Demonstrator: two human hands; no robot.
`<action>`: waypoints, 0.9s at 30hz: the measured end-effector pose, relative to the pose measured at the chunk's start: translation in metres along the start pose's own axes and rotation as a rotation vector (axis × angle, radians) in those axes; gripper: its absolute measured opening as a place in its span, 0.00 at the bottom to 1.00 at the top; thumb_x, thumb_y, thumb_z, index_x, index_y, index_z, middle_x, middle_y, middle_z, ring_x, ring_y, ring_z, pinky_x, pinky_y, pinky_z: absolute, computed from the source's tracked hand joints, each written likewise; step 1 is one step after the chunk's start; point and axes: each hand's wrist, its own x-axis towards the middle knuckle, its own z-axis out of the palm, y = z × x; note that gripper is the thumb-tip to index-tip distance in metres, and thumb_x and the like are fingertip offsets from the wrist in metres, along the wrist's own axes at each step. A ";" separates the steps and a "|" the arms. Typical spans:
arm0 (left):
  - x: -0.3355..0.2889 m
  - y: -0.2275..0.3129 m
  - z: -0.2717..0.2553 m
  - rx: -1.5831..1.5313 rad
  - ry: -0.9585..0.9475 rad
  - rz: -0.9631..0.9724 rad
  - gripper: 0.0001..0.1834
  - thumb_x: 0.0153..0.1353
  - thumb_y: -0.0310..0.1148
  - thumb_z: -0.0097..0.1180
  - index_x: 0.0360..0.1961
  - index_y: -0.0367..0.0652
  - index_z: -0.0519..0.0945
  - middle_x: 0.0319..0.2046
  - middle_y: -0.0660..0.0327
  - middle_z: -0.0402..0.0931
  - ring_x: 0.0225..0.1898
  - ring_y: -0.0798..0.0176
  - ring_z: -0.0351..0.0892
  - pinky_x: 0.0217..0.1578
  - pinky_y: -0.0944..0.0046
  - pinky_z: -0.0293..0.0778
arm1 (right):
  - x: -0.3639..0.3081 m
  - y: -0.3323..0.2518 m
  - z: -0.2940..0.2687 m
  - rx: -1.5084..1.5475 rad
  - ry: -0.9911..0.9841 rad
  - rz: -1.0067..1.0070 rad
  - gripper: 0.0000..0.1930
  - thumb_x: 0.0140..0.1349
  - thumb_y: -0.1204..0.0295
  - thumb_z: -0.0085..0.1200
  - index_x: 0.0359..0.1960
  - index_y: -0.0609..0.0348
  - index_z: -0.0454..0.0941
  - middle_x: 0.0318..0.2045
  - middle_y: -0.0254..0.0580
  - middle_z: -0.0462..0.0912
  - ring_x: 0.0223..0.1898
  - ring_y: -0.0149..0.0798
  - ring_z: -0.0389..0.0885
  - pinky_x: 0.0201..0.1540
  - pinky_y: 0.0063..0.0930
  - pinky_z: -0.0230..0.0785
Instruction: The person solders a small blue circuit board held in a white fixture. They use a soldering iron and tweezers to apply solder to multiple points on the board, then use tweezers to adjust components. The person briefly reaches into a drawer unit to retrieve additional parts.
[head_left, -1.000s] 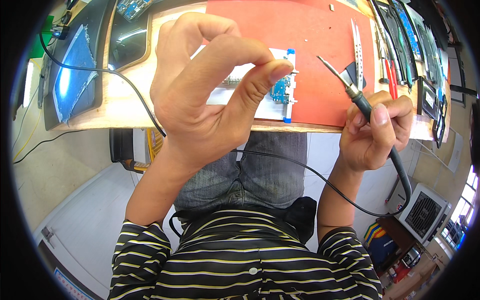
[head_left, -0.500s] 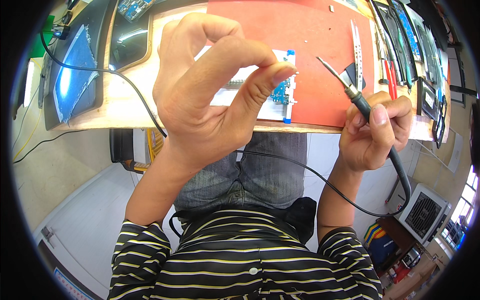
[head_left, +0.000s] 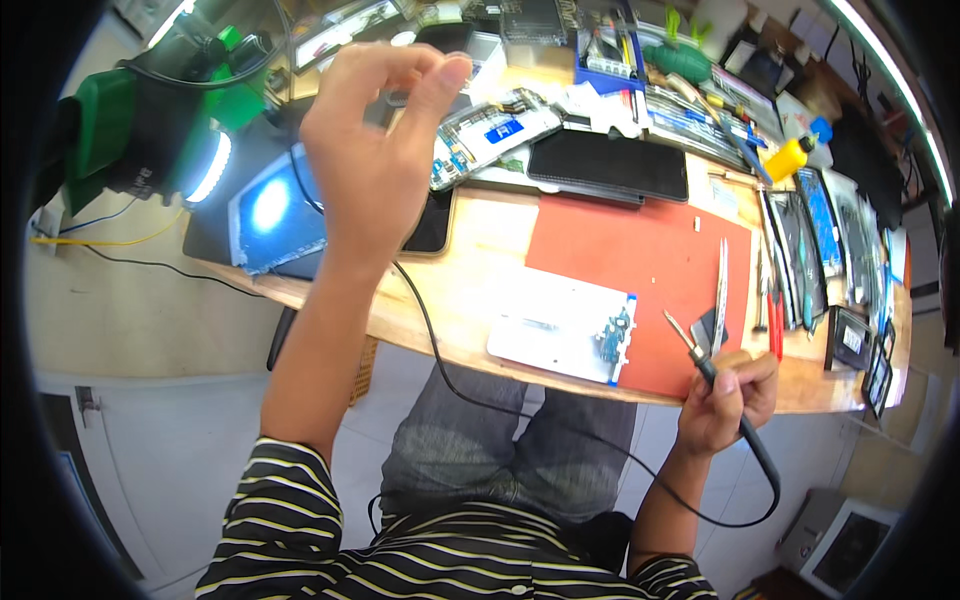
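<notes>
My left hand (head_left: pixel 365 165) is raised over the left part of the bench with thumb and forefinger pinched together. Whatever sits between those fingertips, if anything, is too small to make out. My right hand (head_left: pixel 728 405) grips a soldering iron (head_left: pixel 706 368) by its dark handle, with the metal tip pointing up and left over the mat. A black cord trails from the iron across my lap toward the left. Between the hands, at the bench's front edge, lies a white plate (head_left: pixel 545 325). At its right end is a small blue-green circuit board (head_left: pixel 612 336), apart from the iron's tip.
An orange-red mat (head_left: pixel 590 235) covers the middle. Tweezers (head_left: pixel 722 285) lie beside the iron. A dark phone (head_left: pixel 605 168) and an opened phone (head_left: pixel 500 130) lie farther back. On the left stands a green-and-black lamp (head_left: pixel 150 140), lit; a yellow bottle (head_left: pixel 788 160) stands back right.
My view has tilted up, showing more of the bench's back. My left hand has moved up and away from above the white plate, still pinched. The soldering iron stays in my right hand.
</notes>
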 end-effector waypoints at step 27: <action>0.140 -0.187 0.071 1.108 -0.472 -0.019 0.13 0.58 0.46 0.62 0.38 0.53 0.89 0.42 0.56 0.85 0.53 0.50 0.77 0.50 0.41 0.67 | -0.004 -0.002 -0.002 -0.021 0.083 0.078 0.13 0.54 0.72 0.59 0.26 0.60 0.64 0.14 0.41 0.71 0.13 0.27 0.66 0.21 0.20 0.60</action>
